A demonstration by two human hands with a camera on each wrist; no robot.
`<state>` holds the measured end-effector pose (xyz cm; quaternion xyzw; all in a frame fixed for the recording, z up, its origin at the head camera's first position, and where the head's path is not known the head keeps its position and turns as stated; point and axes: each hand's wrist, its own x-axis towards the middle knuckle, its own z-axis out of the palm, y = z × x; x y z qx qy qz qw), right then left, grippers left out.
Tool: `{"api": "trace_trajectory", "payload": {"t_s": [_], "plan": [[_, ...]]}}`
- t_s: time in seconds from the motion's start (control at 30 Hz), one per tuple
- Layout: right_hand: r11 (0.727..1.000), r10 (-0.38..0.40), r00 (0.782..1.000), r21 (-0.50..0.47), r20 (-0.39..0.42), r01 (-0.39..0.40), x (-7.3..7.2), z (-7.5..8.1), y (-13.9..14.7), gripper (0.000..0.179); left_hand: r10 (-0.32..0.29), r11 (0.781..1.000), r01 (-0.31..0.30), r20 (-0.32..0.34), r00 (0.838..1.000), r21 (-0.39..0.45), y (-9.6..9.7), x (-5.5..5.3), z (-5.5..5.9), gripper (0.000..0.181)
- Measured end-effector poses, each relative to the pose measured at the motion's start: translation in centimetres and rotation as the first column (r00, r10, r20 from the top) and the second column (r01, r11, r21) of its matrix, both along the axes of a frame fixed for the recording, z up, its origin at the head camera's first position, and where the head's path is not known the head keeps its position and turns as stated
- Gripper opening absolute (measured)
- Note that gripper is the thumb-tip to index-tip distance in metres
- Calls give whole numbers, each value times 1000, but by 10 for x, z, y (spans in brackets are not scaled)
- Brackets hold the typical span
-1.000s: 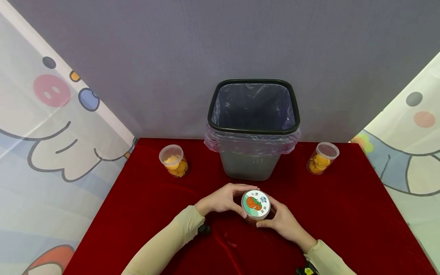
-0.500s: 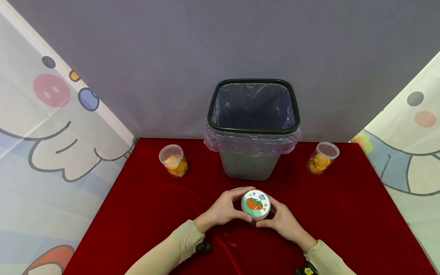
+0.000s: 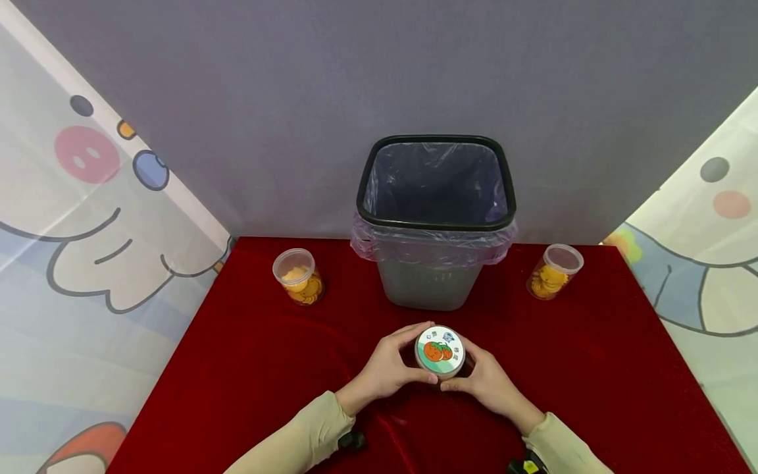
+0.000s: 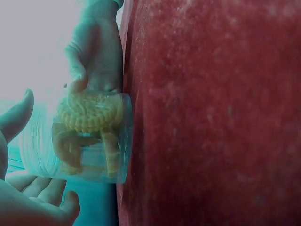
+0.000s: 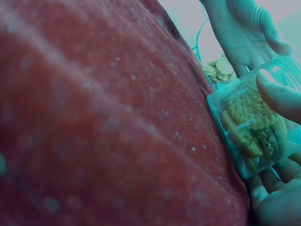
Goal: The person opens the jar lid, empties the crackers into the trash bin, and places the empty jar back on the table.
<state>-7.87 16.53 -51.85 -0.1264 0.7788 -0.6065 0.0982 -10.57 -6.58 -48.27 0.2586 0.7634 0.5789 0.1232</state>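
A clear plastic jar [image 4: 89,141] of cookies stands upright on the red cloth, in front of the bin. Its round lid [image 3: 440,351] carries a white and green label with orange fruit. My left hand [image 3: 387,365] grips the lid from the left, fingers at the far rim and thumb at the near rim. From the right, my right hand [image 3: 488,382] holds the jar's body, thumb in front; in the right wrist view its thumb [image 5: 280,96] lies along the clear wall. Wavy cookies [image 5: 251,110] show through that wall.
Behind the hands stands a grey trash bin [image 3: 429,283] with a black rim and purple liner. Lidless cookie jars stand at back left [image 3: 299,276] and back right [image 3: 555,271]. A grey panel [image 3: 296,99] closes off the back of the red-covered table [image 3: 237,368].
My left hand has turned counterclockwise with the lid: its fingertips moved left, its thumb right and nearer. The label's print has rotated likewise. My right hand stays in place on the jar.
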Motion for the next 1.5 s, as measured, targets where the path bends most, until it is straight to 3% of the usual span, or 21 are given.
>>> {"api": "trace_trajectory", "payload": {"t_s": [0.3,0.47,0.8,0.9,1.0,1.17,1.3,1.4,1.5], "plan": [[1000,3,1000,5,0,-3,0,3,-1,96,71,997,-72,-44,996,-11,4,7,-2,86],[1000,4,1000,16,-9,-4,1,3,-1,96,109,994,-109,-33,994,-17,7,14,-1,88],[1000,-4,1000,24,-1,4,1,1,0,95,84,996,-84,-33,996,-11,5,13,-5,95],[1000,-1,1000,22,-7,1,1,1,1,96,41,999,-40,-40,998,9,2,9,-3,95],[1000,5,1000,21,-4,-5,1,1,1,97,-43,998,46,-76,996,34,-2,2,0,93],[999,-2,1000,33,12,2,1,2,0,100,-170,985,175,-159,973,14,-11,-16,4,91],[999,-7,1000,38,24,6,1,2,0,100,-240,971,237,-148,959,-37,-16,-30,8,89],[1000,-3,1000,29,23,3,1,2,0,101,-329,944,328,-117,937,-33,-18,-42,8,86],[1000,-4,1000,16,18,4,1,2,0,102,-433,901,434,-89,897,-10,-17,-54,7,85]]}}
